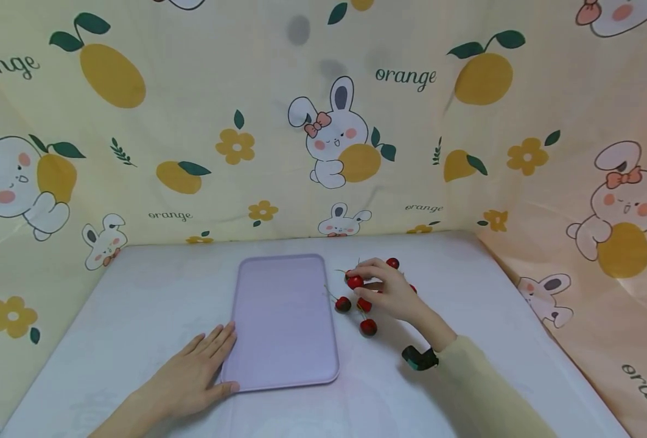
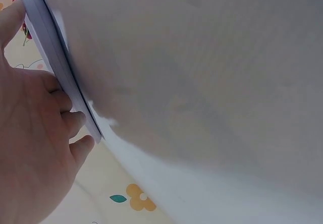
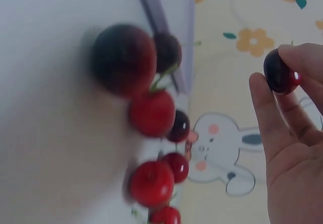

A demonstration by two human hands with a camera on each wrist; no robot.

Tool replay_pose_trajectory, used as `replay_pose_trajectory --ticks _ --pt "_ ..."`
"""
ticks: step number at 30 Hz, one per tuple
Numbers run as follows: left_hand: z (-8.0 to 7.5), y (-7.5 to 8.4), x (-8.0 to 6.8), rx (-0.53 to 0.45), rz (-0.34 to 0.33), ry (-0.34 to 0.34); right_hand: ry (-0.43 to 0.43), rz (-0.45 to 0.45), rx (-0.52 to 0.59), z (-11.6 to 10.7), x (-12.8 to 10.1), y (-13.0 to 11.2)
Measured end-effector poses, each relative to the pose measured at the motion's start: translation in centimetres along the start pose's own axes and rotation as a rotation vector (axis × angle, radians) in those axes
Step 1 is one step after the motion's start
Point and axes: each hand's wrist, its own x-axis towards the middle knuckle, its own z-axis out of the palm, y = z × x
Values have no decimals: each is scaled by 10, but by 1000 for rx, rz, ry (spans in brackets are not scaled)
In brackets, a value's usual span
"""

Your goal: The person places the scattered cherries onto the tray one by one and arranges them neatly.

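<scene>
A pale purple tray [image 1: 285, 316] lies flat on the white table, with nothing on it. My left hand [image 1: 192, 371] rests at the tray's left edge, fingers extended and the fingertips and thumb touching the rim. Over the cherries to the right of the tray, my right hand [image 1: 393, 295] pinches a dark red cherry [image 3: 275, 71] between thumb and fingers, held above the table in the right wrist view. Several more cherries with green stems lie below and around it, among them one near the tray [image 1: 342, 304] and one closer to me [image 1: 368, 327].
A cherry [image 1: 392, 263] lies behind my right hand, and another peeks out beside its knuckles. A black wrist-worn device [image 1: 419, 358] shows at my right wrist. Patterned cloth [image 1: 268, 91] with rabbits and oranges rises behind and beside the table [image 1: 153, 304].
</scene>
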Motion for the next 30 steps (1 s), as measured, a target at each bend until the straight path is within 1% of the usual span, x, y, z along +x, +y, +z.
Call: replay_pose_trajectory --ticks 2,8,15,22,26,30 --pt "-1 0 0 -2 0 -3 7 5 -4 6 5 -2" --pt "-2 1 0 -8 -2 -13 10 67 -1 26 17 -8" --pt "-4 1 1 2 5 -10 10 33 43 49 30 -11" --pt "-4 0 2 4 11 -3 20 17 20 71 43 -14" --pt "-3 -1 2 2 8 -8 2 50 23 82 51 -15" --pt "-2 -1 1 4 3 -16 -27 76 18 95 58 -10"
